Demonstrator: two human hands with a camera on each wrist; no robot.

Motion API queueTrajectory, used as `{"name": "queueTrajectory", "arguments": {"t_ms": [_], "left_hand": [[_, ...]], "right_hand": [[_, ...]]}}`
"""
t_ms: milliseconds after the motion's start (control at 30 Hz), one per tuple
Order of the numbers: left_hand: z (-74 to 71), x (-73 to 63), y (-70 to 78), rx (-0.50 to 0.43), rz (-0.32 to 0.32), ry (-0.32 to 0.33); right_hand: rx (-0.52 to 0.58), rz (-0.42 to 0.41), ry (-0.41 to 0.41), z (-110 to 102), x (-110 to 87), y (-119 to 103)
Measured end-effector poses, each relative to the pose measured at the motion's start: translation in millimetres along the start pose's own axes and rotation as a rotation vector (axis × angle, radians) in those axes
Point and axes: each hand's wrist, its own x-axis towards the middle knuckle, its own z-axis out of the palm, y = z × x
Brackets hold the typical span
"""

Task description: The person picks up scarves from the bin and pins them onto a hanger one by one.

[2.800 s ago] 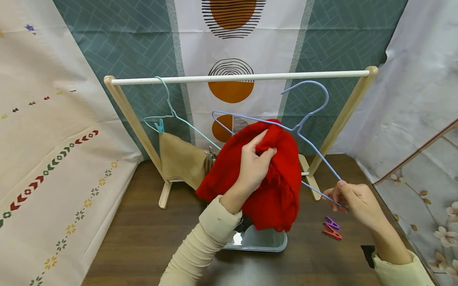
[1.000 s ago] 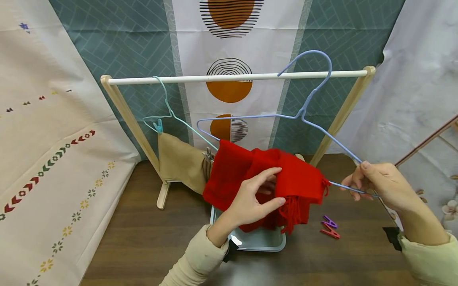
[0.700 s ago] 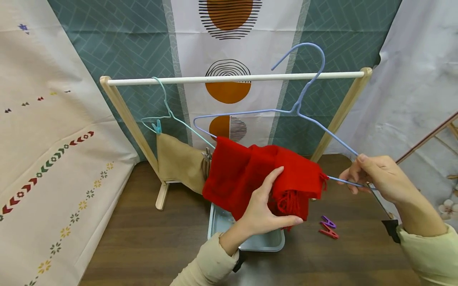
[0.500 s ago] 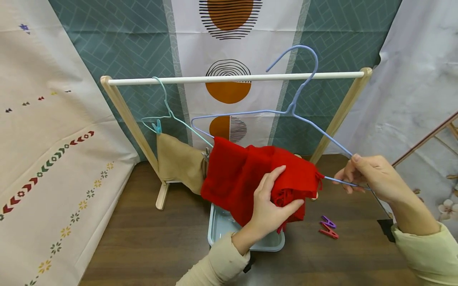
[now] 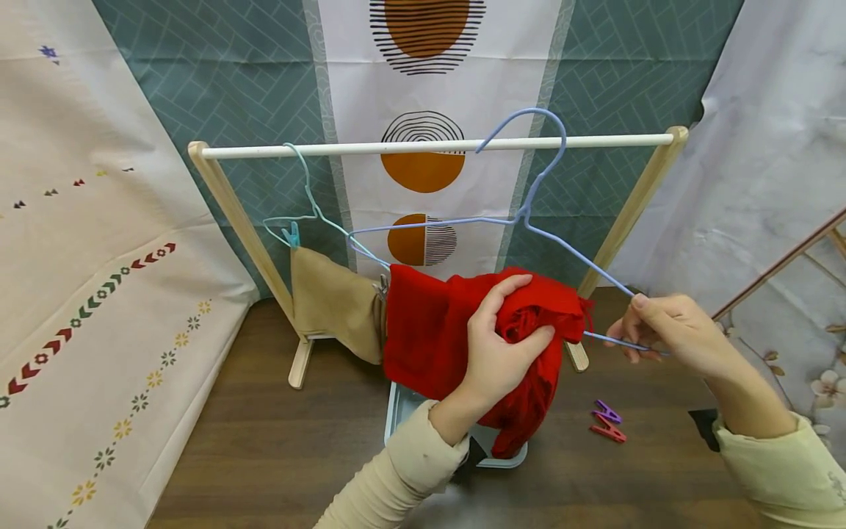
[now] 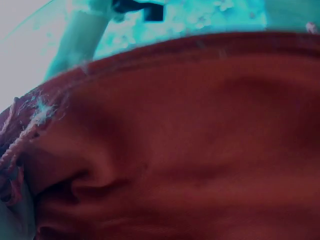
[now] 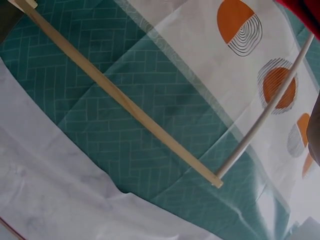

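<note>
A red fringed scarf (image 5: 423, 330) drapes over the lower bar of a blue clothes hanger (image 5: 575, 253). Its fringed end is bunched in my left hand (image 5: 496, 353), between the thumb and curved fingers. My right hand (image 5: 681, 334) grips the hanger's right corner. The hanger's hook stands in front of the rack's white rail (image 5: 396, 147); whether it touches cannot be told. Red cloth (image 6: 190, 125) fills most of the left wrist view. The right wrist view shows the rack's wooden post (image 7: 125, 102), with part of a hand at the right edge.
On the rack's left, a mint hanger (image 5: 313, 198) carries a tan cloth (image 5: 333, 297) held by a blue clip (image 5: 291, 234). Beneath the scarf sits a pale plastic tub (image 5: 394, 415). A purple clothespin (image 5: 608, 411) and a red clothespin (image 5: 609, 429) lie at right.
The scarf went from hanging bunched in my left hand to lying over the hanger's lower bar. My left hand let go, then took its fringed end. The hanger moved right, then back left and down.
</note>
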Motion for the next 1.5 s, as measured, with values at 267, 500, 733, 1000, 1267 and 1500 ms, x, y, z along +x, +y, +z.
{"name": "queueTrajectory", "arguments": {"t_ms": [267, 500, 733, 1000, 1267, 1500], "left_hand": [[2.4, 34.2, 11.7, -0.122, -0.088, 0.083], [10.6, 57.8, 9.3, -0.214, -0.218, 0.183], [17.5, 62.8, 3.0, -0.202, -0.317, 0.014], [-4.2, 54.7, 4.0, -0.248, -0.322, -0.101], [-57.9, 41.1, 11.0, -0.251, -0.166, -0.058], [-98.1, 33.1, 6.4, -0.139, -0.139, -0.010]], "right_hand": [[-0.039, -0.023, -0.012, 5, -1.3, -1], [-0.135, -0.037, 0.012, 12, -3.2, -4], [-0.053, -0.107, 0.031, 18, -4.8, -5], [0.092, -0.100, 0.141, 16, -10.7, -3], [0.062, -0.048, 0.180, 10, -17.2, -12], [0.092, -0.140, 0.171, 1, -19.4, -9]]}}
